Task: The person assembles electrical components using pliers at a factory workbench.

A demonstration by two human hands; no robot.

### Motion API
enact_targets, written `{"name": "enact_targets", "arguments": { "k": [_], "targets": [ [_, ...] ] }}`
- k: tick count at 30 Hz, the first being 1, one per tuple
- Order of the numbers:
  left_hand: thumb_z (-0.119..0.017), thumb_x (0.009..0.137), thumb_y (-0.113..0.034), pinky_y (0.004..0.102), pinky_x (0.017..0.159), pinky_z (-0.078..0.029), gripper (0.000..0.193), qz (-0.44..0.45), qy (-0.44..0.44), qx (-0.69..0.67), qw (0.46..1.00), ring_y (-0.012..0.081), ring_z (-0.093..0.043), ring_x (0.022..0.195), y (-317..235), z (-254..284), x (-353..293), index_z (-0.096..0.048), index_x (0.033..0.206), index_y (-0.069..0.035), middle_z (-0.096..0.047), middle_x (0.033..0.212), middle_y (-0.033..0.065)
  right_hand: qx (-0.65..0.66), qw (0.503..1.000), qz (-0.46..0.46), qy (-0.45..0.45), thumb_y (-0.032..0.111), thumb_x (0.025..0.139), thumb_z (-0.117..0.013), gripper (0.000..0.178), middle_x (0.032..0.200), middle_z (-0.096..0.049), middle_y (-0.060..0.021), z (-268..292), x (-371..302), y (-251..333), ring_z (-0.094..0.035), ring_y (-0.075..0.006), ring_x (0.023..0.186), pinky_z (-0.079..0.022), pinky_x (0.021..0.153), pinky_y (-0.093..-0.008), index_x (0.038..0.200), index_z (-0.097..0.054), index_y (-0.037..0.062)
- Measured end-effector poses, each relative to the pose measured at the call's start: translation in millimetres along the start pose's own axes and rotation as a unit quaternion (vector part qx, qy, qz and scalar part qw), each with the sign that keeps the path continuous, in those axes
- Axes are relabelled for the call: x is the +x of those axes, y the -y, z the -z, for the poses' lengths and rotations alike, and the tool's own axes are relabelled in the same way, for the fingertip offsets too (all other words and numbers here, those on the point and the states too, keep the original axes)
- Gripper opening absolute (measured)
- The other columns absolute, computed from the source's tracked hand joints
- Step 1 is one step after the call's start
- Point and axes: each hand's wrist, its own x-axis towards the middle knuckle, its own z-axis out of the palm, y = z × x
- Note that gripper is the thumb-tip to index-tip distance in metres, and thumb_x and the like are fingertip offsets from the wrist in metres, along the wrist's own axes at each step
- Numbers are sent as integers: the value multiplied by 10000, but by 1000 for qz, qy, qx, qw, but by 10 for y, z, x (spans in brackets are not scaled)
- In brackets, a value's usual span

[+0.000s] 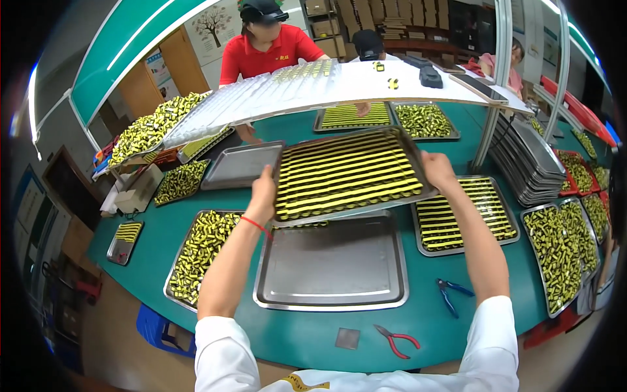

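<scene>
Between both hands I hold up a metal tray [346,175] packed with tight rows of small yellow-and-black pieces. My left hand [264,193], with a red cord on the wrist, grips its left edge. At the opposite edge my right hand [438,171] is closed on the rim. Underneath, partly hidden by the raised tray, a bare metal tray [333,287] lies on the green table. Left of it stands a tray of loose yellow-and-black pieces [204,255]. To the right is another tray with neat rows [462,212].
Blue-handled pliers [450,295], red-handled pliers [396,340] and a small dark square plate [347,338] lie near the front edge. A stack of trays [526,153] stands right, beside a metal post. A white shelf [366,85] crosses the far side, where a person in red [268,52] works.
</scene>
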Motion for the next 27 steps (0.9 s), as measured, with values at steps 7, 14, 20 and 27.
{"name": "enact_targets", "arguments": {
  "k": [7, 14, 20, 27],
  "targets": [
    [-415, 980, -558, 322, 631, -543, 669, -10, -85, 12, 996, 208, -661, 673, -312, 798, 284, -660, 954, 64, -700, 827, 133, -52, 997, -20, 58, 309, 963, -447, 433, 1062, -654, -288, -1081, 359, 505, -622, -442, 1000, -486, 872, -469, 1002, -691, -46],
    [-435, 985, -520, 347, 625, -557, 644, 22, -65, 14, 998, 217, -676, 707, -305, 1476, 523, -626, 1050, 92, -687, 828, 151, -122, 986, 30, 110, 267, 945, -440, 390, 1043, -671, -262, -1657, 448, 973, -641, -415, 1012, -510, 872, -455, 981, -702, -19],
    [-401, 982, -570, 276, 390, -267, 655, 2, -149, 34, 988, 115, -371, 381, -146, 1539, 595, -621, 643, -55, -499, 501, 9, -117, 989, 26, 91, 361, 954, -484, 477, 987, -658, -323, -2005, 525, 766, -641, -446, 988, -510, 848, -474, 966, -691, -69],
    [-391, 997, -535, 344, 698, -478, 649, -53, -46, 1, 998, 206, -581, 779, -491, 2017, 1038, -562, 1194, 60, -630, 921, 107, 4, 987, -10, 163, 399, 982, -462, 516, 954, -671, -288, -1522, 514, 1137, -647, -427, 905, -510, 794, -483, 966, -669, -73]
  ]
}}
